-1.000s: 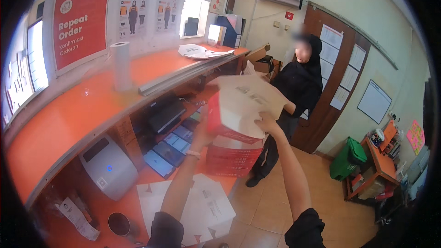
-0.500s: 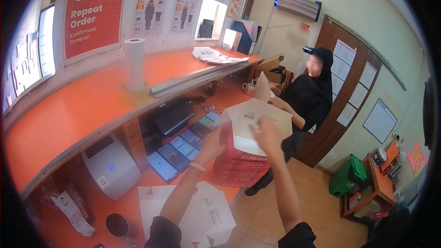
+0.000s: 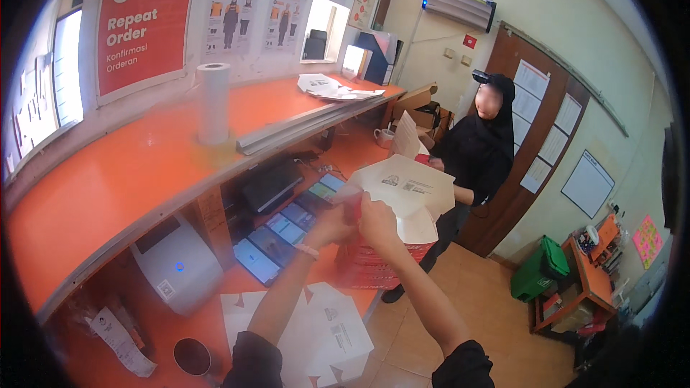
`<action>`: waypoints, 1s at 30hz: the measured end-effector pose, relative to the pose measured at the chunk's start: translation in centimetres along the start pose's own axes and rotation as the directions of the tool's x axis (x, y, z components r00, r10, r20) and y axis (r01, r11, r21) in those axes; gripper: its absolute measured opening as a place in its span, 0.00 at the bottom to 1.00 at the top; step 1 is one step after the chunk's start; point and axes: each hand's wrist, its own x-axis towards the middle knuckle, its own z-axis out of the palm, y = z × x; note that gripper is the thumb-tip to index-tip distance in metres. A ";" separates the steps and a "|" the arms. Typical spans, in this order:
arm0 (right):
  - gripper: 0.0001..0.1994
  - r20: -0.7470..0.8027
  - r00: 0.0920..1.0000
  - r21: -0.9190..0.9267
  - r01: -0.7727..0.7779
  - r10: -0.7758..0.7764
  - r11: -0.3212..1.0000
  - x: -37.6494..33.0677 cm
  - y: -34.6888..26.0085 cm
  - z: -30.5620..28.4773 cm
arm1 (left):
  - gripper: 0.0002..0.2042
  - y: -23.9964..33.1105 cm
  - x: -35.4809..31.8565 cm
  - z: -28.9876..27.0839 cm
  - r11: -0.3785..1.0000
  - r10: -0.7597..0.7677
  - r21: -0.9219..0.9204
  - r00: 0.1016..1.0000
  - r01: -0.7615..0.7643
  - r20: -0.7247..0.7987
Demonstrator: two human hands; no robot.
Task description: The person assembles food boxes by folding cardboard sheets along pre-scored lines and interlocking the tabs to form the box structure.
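Observation:
A stack of red-sided cardboard food boxes [image 3: 377, 267] stands at the counter's edge in front of me. On top lies a partly folded box [image 3: 413, 185] with its pale lid panel up and a white flap lifted at the front. My left hand [image 3: 333, 225] is closed at its left corner, fingers partly hidden. Close beside it, my right hand [image 3: 378, 224] pinches the red and white edge of the same box. Flat unfolded box sheets [image 3: 309, 330] lie on the counter below my left forearm.
A co-worker in black [image 3: 474, 136] stands beyond the stack, hands on a raised carton piece [image 3: 407, 136]. Several phones [image 3: 277, 233] line the counter beside a white printer [image 3: 176, 266]. A dark cup [image 3: 192, 356] and receipt [image 3: 122, 341] are near left; a green bin [image 3: 540, 269] stands right.
My right hand has moved left from the front of the top box to its left corner, beside my left hand. The front flap now shows lifted. The co-worker's carton piece has shifted slightly.

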 end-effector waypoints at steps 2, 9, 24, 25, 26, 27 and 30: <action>0.13 -0.003 1.000 0.006 0.010 -0.010 1.000 -0.1 -0.4 -0.2 | 0.32 -1.1 0.7 -0.7 1.000 -0.011 -0.021 0.999 0.011 0.030; 0.14 0.014 1.000 -0.031 -0.017 0.018 0.999 0.0 -0.5 0.1 | 0.33 -1.9 1.3 0.0 0.967 0.132 0.222 0.991 -0.124 -0.018; 0.13 -0.022 0.997 0.001 -0.069 0.069 0.998 -0.4 -0.5 -0.1 | 0.12 -3.3 4.1 1.3 0.926 0.175 0.377 0.925 -0.037 -0.339; 0.12 -0.010 0.998 0.011 -0.063 0.064 0.998 -0.4 -0.2 -0.1 | 0.12 -3.2 4.2 1.5 0.926 0.179 0.376 0.924 -0.043 -0.337; 0.11 0.001 0.998 0.021 -0.057 0.057 0.998 -0.4 0.0 -0.1 | 0.13 -3.1 4.3 1.7 0.936 0.189 0.349 0.911 -0.054 -0.366; 0.11 -0.002 0.998 0.017 -0.059 0.059 0.998 -0.3 0.3 0.0 | 0.13 -3.0 4.3 1.9 0.945 0.197 0.321 0.897 -0.066 -0.395; 0.09 0.040 0.999 -0.003 0.005 -0.005 1.000 -0.1 1.3 0.1 | 0.14 -2.4 3.7 2.7 0.931 0.265 0.346 0.867 -0.116 -0.423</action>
